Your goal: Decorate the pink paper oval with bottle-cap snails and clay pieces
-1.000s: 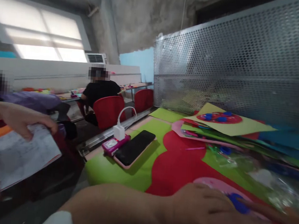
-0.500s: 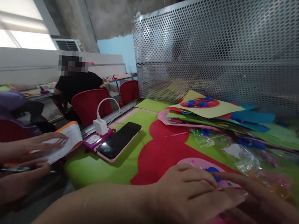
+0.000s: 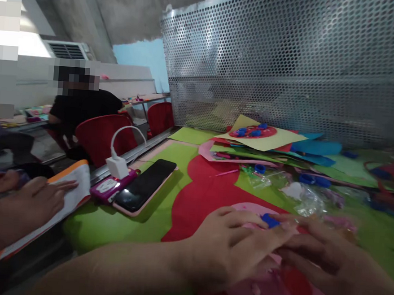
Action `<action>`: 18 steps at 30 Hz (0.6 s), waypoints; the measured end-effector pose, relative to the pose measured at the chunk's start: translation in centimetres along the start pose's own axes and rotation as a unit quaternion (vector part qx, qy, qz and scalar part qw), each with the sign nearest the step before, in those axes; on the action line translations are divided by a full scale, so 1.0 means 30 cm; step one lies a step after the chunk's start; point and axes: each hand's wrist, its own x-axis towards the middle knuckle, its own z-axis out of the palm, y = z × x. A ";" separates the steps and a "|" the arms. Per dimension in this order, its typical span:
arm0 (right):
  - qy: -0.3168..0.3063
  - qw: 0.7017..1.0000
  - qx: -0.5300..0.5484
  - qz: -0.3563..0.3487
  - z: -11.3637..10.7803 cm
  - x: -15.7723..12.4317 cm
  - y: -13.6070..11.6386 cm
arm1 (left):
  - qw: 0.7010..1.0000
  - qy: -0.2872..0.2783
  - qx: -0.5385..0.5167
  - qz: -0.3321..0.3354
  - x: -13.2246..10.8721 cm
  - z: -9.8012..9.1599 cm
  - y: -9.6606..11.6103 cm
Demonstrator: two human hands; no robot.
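Observation:
My left hand (image 3: 233, 251) reaches in from the lower left and lies with its fingers flat on a pink foam shape (image 3: 246, 209), which rests on a red sheet (image 3: 207, 197). My right hand (image 3: 327, 264) comes from the lower right with its fingers stretched out. Its fingertips meet those of my left hand beside a small blue piece (image 3: 269, 221) on the pink shape. Neither hand is closed round anything that I can see.
A black phone (image 3: 145, 186), a pink device (image 3: 108, 187) and a white charger (image 3: 116, 166) lie at the left on the green sheet. Coloured sheets (image 3: 265, 141) and plastic bags (image 3: 308, 202) lie before a perforated metal panel (image 3: 290, 68). A co-worker's hand (image 3: 34, 197) rests on a booklet (image 3: 76, 179); another person (image 3: 81, 108) sits by red chairs.
The view has swung right and down. My right hand has come in to meet my left at the blue piece. The co-worker's booklet has come down beside the table edge.

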 end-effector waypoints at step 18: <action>0.004 1.000 0.018 0.010 -0.033 -0.003 -0.043 | 0.968 -0.024 -0.208 -0.137 -0.009 0.024 -0.036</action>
